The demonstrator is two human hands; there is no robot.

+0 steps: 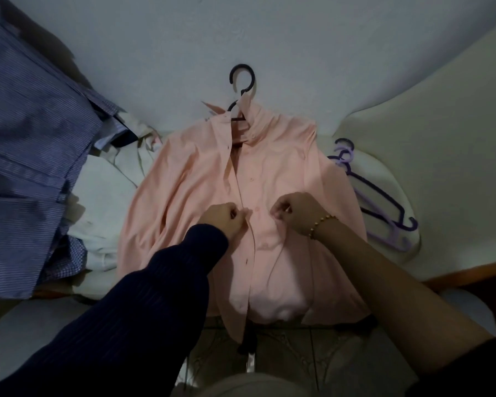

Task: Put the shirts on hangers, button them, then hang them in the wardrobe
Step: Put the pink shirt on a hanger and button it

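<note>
on a pale bed cover [269,38], a pink shirt [284,167] lies face up on a dark hanger [241,78], its hook poking out past the collar, as a person works at the front placket about halfway down. the left hand [222,219], in a dark sleeve, pinches the edge of the left-hand front panel; the right hand [295,213], with a beaded bracelet at the wrist, pinches the opposite panel near a button [256,209]. both sets of fingers are curled tight on cloth. the step in hand appears to be buttoning: the shirt is on its hanger, yet the upper front gapes open and the panels below look unfastened. the next move likely calls for drawing the two edges together and easing the button through its hole. spare purple hangers [384,202] lie just beside the shirt on the right; a blue striped shirt [26,138] and white garments [103,196] wait in a heap at left. no wardrobe is in view.
</note>
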